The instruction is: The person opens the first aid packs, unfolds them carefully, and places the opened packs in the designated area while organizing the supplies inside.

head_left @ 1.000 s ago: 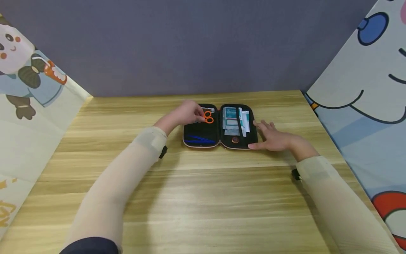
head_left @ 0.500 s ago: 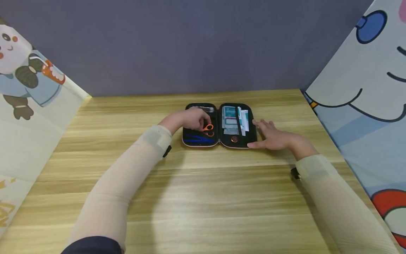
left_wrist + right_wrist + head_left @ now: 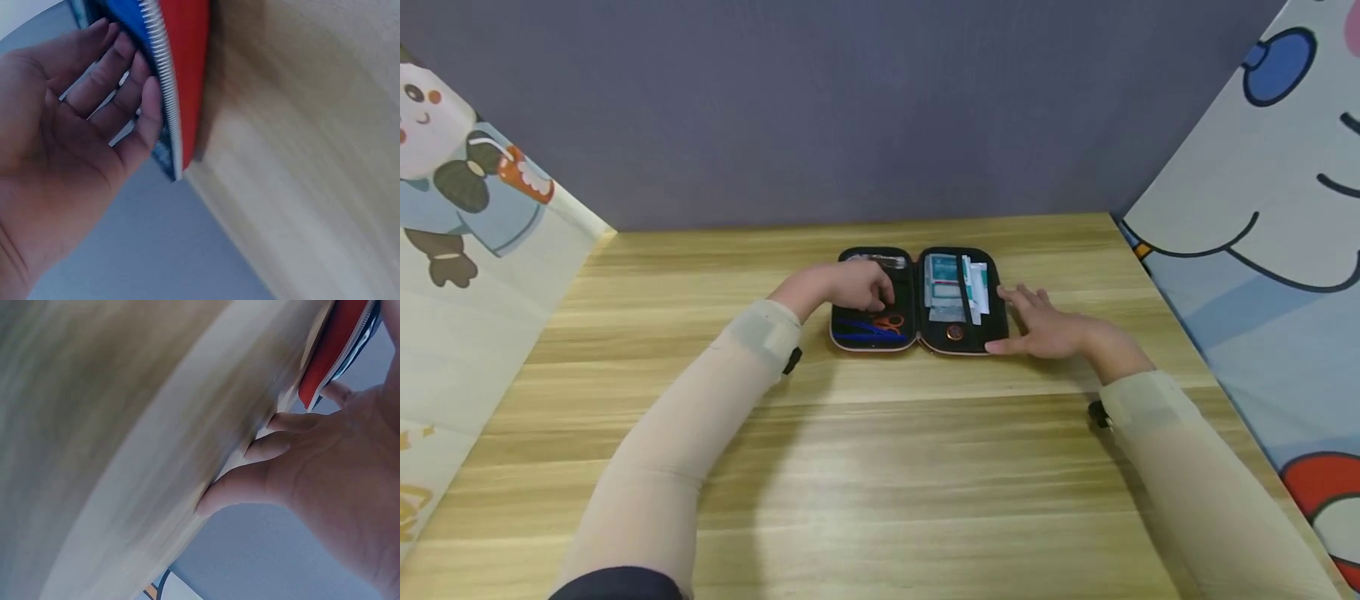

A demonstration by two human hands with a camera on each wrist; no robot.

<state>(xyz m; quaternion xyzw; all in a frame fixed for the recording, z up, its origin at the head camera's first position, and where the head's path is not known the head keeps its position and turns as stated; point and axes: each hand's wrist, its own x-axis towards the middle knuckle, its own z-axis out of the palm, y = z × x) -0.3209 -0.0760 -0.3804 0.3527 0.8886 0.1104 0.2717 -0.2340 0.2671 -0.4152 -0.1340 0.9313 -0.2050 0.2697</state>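
Observation:
A zippered case (image 3: 906,342) lies unfolded on the table, black inside and red outside (image 3: 187,75). My left hand (image 3: 856,285) hovers over its left half, fingers loosely bent, with nothing seen between them. Just below those fingertips, orange-handled scissors (image 3: 891,322) lie in the case beside blue tweezers (image 3: 865,335); the scissors' blades are hard to make out. My right hand (image 3: 1048,327) is spread at the case's right edge, thumb and a finger touching it. In the right wrist view, other fingertips of the right hand (image 3: 344,456) rest on the tabletop.
The case's right half holds teal and white packets (image 3: 946,283) under a black strap (image 3: 964,287), and a small round copper-coloured item (image 3: 955,332). A clear packet (image 3: 887,262) sits at the left half's top. A grey partition (image 3: 865,108) stands behind the wooden table (image 3: 880,467).
My left hand has lowered the orange scissors from the middle of the left half towards the blue tweezers and let go of them. The right hand has stayed in place.

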